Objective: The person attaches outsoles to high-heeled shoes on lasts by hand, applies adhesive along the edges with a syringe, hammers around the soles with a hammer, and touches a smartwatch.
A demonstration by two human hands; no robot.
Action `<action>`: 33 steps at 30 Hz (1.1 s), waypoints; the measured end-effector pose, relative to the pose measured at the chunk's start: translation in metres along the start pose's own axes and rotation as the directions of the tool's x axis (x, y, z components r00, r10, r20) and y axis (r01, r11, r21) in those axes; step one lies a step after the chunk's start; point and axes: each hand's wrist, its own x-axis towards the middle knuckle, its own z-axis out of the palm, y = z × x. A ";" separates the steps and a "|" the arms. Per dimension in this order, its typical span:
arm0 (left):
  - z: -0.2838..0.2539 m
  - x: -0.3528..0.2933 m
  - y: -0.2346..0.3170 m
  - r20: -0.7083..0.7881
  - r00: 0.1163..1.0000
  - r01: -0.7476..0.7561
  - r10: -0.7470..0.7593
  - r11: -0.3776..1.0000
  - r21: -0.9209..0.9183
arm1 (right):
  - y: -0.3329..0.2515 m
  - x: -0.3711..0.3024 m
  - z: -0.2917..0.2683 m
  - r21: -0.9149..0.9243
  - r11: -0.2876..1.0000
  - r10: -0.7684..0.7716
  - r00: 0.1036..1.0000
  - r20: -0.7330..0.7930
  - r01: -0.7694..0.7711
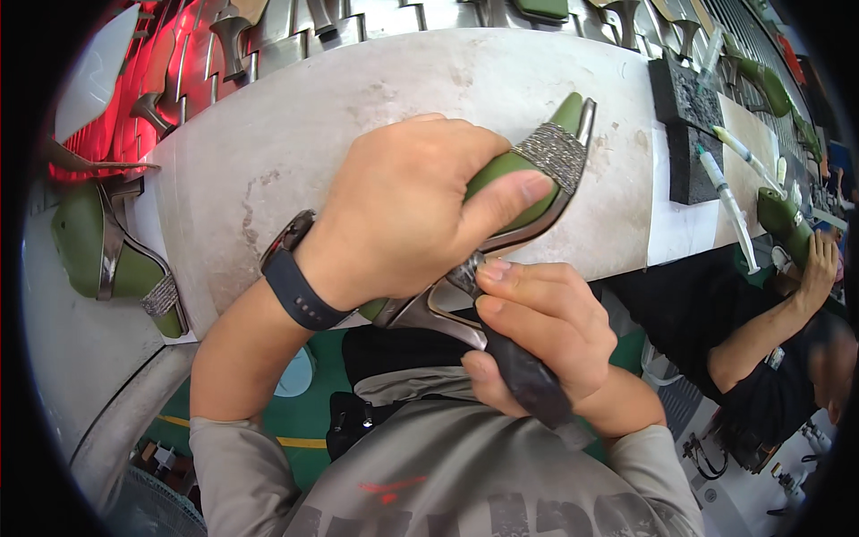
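Note:
My left hand (416,192), with a dark watch on its wrist, is wrapped over a high-heeled sandal (553,148) on a green shoe last. A glittering silver strap crosses the forefoot, and the toe points to the far right. Its metallic heel (447,324) juts toward my body below the left hand. In my right hand (555,327) is a tool with a thick dark wrapped handle (528,380). The tool's upper end meets the underside of the shoe near the sole's arch. My fingers partly hide that end, so its exact kind does not show.
A pale worktable (295,116) lies beneath. Another sandal on a green last (125,251) stands at the left. Across the far side runs a metal conveyor (367,18) with shoes. To the right are a black block (684,130), syringes (727,201) and a co-worker's arm (769,327).

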 end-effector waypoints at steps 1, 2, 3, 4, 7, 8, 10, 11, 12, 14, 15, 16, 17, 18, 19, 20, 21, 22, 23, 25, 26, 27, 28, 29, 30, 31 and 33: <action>0.000 0.000 0.000 -0.002 1.000 0.005 -0.005 1.000 -0.002 | 0.001 0.003 -0.001 0.002 1.000 0.001 1.000 0.005 -0.001; 0.000 0.000 0.000 0.010 1.000 0.015 -0.015 1.000 0.026 | 0.002 0.006 -0.001 0.049 0.999 -0.006 0.999 0.048 0.003; 0.000 0.000 0.000 0.021 1.000 0.021 -0.022 0.998 0.056 | 0.003 0.009 -0.002 0.093 0.996 -0.017 0.996 0.088 0.009; 0.000 0.000 0.000 0.018 1.000 0.018 -0.020 0.998 0.055 | 0.003 0.010 -0.001 0.091 0.996 -0.019 0.996 0.089 0.011; 0.001 -0.001 0.000 -0.009 1.000 0.014 -0.013 1.000 0.008 | 0.005 0.007 0.005 0.140 0.990 -0.029 0.998 0.057 0.020; 0.001 -0.001 0.002 -0.005 0.999 0.051 -0.051 0.998 -0.025 | 0.007 0.005 0.006 0.149 0.988 -0.036 0.999 0.037 0.030; -0.004 -0.002 0.002 0.018 0.993 0.119 -0.117 0.989 -0.093 | 0.003 0.004 0.005 0.123 0.991 -0.048 0.998 0.029 0.044; -0.004 -0.002 0.003 0.015 0.993 0.117 -0.116 0.989 -0.094 | 0.001 0.000 0.000 0.121 0.992 -0.050 0.998 0.031 0.046; -0.003 -0.001 0.003 0.018 0.995 0.098 -0.097 0.992 -0.082 | 0.002 -0.004 -0.007 -0.025 0.998 -0.062 0.998 0.020 0.063; -0.002 0.000 0.001 0.011 0.997 0.083 -0.082 0.994 -0.075 | 0.002 -0.012 -0.009 -0.229 0.970 -0.082 0.997 0.006 0.081; -0.002 0.000 0.001 0.004 0.997 0.075 -0.075 0.996 -0.053 | -0.001 -0.012 -0.008 -0.237 0.968 -0.079 0.997 0.012 0.079; -0.002 0.000 0.000 -0.005 0.998 0.067 -0.067 0.997 -0.032 | -0.004 -0.010 -0.006 -0.273 0.957 -0.091 0.995 0.040 0.098; 0.000 0.000 0.000 -0.008 0.998 0.065 -0.065 0.997 -0.044 | -0.008 -0.009 -0.003 -0.308 0.944 -0.102 0.992 0.068 0.118; 0.002 -0.001 0.001 -0.013 0.999 0.049 -0.049 0.999 -0.003 | -0.013 -0.007 -0.002 -0.330 0.939 -0.080 0.995 0.066 0.097; 0.003 -0.001 0.001 -0.018 0.999 0.033 -0.032 0.999 0.038 | -0.017 -0.004 -0.001 -0.332 0.938 -0.081 0.994 0.076 0.102; 0.003 -0.001 0.001 -0.026 0.999 0.035 -0.034 0.999 0.032 | -0.021 0.001 0.000 -0.381 0.919 -0.072 0.993 0.093 0.102; 0.004 0.000 0.000 -0.017 0.999 0.038 -0.037 0.998 0.048 | -0.026 0.005 0.002 -0.431 0.897 -0.060 0.993 0.105 0.100; 0.005 0.001 0.000 -0.008 0.999 0.038 -0.038 0.997 0.065 | -0.031 0.009 0.003 -0.451 0.889 -0.040 0.993 0.107 0.084; 0.004 0.002 0.001 -0.011 0.999 0.032 -0.032 0.997 0.066 | -0.030 0.011 0.001 -0.455 0.886 -0.044 0.994 0.105 0.087; -0.002 0.006 0.005 0.039 0.999 0.030 -0.033 0.997 0.072 | -0.025 0.020 -0.007 -0.348 0.935 -0.038 0.994 0.104 0.072; -0.003 0.004 0.006 0.039 0.999 0.010 -0.013 0.997 0.079 | -0.021 0.018 -0.011 -0.265 0.963 -0.024 0.998 0.066 0.041; -0.004 0.000 0.001 0.041 0.998 0.056 -0.057 0.998 0.021 | -0.013 0.015 -0.018 -0.163 0.987 0.022 0.996 0.085 -0.008; -0.005 0.001 0.000 0.049 0.994 0.100 -0.098 0.994 -0.037 | -0.008 0.011 -0.027 -0.071 0.993 0.097 0.993 0.072 -0.092; -0.009 0.003 0.002 0.048 0.996 0.077 -0.076 0.997 -0.026 | -0.003 0.006 -0.035 0.026 0.984 0.172 0.983 0.068 -0.174; -0.011 0.005 0.011 0.121 0.988 0.099 -0.095 0.995 -0.027 | -0.001 0.000 -0.043 0.153 0.942 0.301 0.954 0.009 -0.299; -0.012 0.007 0.019 0.194 0.974 0.123 -0.115 0.992 -0.026 | 0.000 -0.003 -0.049 0.277 0.875 0.431 0.899 -0.075 -0.396; -0.005 0.017 0.033 0.221 0.970 0.082 -0.099 0.993 0.083 | 0.007 0.003 -0.063 0.384 0.834 0.494 0.847 -0.197 -0.397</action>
